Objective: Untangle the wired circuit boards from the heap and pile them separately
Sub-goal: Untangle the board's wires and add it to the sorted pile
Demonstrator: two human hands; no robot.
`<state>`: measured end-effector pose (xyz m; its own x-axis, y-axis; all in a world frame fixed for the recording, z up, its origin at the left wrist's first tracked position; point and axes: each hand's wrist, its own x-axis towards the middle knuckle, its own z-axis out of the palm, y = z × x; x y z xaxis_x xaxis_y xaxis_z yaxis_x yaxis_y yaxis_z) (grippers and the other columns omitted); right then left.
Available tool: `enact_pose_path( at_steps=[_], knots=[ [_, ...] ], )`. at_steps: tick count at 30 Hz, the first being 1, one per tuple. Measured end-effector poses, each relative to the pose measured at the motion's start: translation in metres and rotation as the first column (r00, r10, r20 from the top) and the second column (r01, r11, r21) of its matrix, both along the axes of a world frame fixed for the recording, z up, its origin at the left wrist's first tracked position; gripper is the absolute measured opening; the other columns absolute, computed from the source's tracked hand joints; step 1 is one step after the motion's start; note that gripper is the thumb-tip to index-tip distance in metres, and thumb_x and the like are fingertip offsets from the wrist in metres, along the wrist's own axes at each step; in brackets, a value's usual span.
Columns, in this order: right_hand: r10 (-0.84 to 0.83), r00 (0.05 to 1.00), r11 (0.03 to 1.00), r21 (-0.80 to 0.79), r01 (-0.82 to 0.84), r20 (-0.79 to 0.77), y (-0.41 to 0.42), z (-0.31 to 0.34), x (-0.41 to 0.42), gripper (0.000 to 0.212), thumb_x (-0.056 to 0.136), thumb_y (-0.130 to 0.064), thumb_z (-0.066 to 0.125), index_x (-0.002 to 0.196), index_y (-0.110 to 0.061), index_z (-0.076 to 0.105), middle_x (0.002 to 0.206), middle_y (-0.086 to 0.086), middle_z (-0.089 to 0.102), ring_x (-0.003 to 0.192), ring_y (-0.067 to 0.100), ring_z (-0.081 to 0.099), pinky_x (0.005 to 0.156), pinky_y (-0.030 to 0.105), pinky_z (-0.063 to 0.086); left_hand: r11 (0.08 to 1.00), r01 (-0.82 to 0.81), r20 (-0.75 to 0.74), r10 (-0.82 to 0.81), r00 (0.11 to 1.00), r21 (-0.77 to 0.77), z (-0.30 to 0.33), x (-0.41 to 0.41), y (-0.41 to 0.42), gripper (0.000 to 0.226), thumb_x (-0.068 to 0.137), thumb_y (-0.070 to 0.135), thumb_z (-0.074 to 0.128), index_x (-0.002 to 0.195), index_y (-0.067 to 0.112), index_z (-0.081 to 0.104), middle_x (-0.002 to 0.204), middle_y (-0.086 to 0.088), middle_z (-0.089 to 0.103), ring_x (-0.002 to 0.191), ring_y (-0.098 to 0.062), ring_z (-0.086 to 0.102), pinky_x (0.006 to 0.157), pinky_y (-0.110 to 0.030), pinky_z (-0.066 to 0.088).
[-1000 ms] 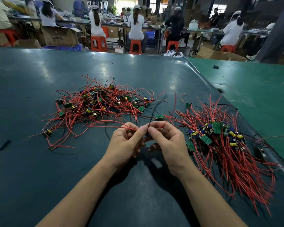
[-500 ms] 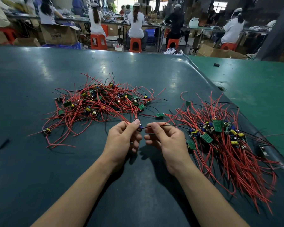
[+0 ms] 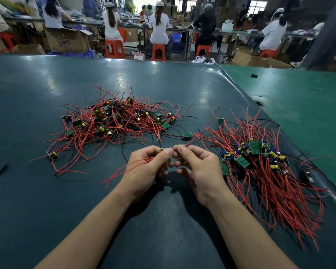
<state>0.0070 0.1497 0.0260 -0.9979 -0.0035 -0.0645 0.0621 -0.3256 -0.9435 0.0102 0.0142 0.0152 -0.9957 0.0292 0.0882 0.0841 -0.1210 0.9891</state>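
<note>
Red wires (image 3: pixel 128 167) now trailing lower-left.

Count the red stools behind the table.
5 show: far-left stool, one under the long-haired worker, center stool, one under the dark-clothed worker, right stool. More may be hidden.

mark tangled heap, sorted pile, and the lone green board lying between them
tangled heap (image 3: pixel 114 121), head view, on its dense middle.
sorted pile (image 3: pixel 260 162), head view, on its red wires.
lone green board (image 3: pixel 187 135), head view, on its face.

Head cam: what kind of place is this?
Likely an electronics assembly workshop: heaps of red-wired circuit boards on a green bench, capped workers on orange stools at rear tables.
</note>
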Motion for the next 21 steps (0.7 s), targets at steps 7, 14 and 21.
enact_pose_path(
  at_steps=[7, 14, 21],
  knots=[
    [0.036, 0.999, 0.998, 0.047, -0.036, -0.004, 0.001, -0.002, 0.001, 0.012, 0.087, -0.011, 0.07, 0.076, -0.015, 0.073, 0.068, -0.001, 0.068, 0.051, 0.009, 0.055, 0.041, 0.02, 0.043, 0.997, 0.073, 0.03, -0.074, 0.997, 0.034, 0.0, -0.002, -0.003, 0.024, 0.076, 0.034, 0.076, 0.064, 0.016, 0.066, 0.064, -0.007, 0.062, 0.054, -0.017, 0.049, 0.05, -0.024, 0.042],
    [-0.254, 0.963, 0.967, -0.012, 0.253, -0.089, 0.007, -0.001, -0.011, 0.01, 0.085, -0.007, 0.073, 0.076, -0.01, 0.073, 0.056, -0.003, 0.061, 0.042, 0.007, 0.042, 0.038, 0.018, 0.034, 0.992, 0.106, 0.021, -0.107, 0.994, 0.063, 0.0, -0.002, -0.003, 0.028, 0.066, 0.042, 0.07, 0.052, 0.019, 0.062, 0.058, -0.006, 0.058, 0.05, -0.016, 0.044, 0.047, -0.02, 0.037],
    [-0.346, 0.905, 0.916, 0.121, 0.383, -0.247, 0.013, -0.003, -0.012, 0.011, 0.09, -0.011, 0.069, 0.093, -0.019, 0.074, 0.067, -0.004, 0.07, 0.048, 0.009, 0.057, 0.042, 0.022, 0.044, 0.992, 0.119, 0.011, -0.119, 0.993, 0.047, -0.003, -0.003, -0.005, 0.029, 0.068, 0.041, 0.071, 0.052, 0.02, 0.059, 0.057, -0.004, 0.056, 0.055, -0.018, 0.044, 0.049, -0.021, 0.036]
  ],
)
